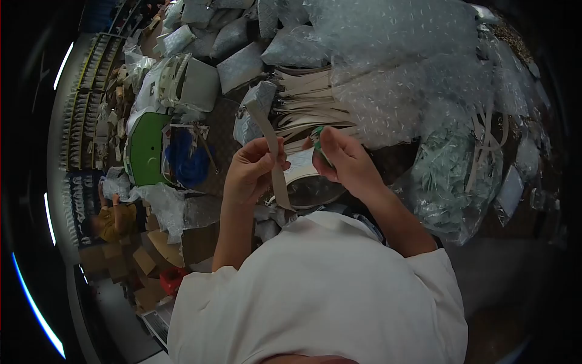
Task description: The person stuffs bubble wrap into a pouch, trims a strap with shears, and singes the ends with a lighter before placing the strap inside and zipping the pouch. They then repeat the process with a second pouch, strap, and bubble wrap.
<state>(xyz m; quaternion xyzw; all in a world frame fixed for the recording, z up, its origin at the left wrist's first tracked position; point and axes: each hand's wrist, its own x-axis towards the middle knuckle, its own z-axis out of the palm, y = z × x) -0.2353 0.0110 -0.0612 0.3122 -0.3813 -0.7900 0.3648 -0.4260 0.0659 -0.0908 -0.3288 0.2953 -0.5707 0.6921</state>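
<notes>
My left hand (250, 171) is closed on a long beige strap (279, 188), pinching it between thumb and fingers. The strap's upper end sticks up past the hand and its lower end hangs toward my shirt. Close by on the right, my right hand (348, 162) is wrapped around a small green object (317, 138); most of it is hidden by the fingers, so its kind does not show. Beyond both hands lies a fanned row of similar beige straps (309, 100). Just below and between the hands is a pale, patterned piece (297, 162).
Clear plastic wrapping (394, 79) covers the right and far side. A bag of pale green packets (445, 176) sits at right. On the left are a green-topped bin (147, 148), blue plastic (187, 156) and cardboard boxes (145, 261). Another person (118, 221) works at far left.
</notes>
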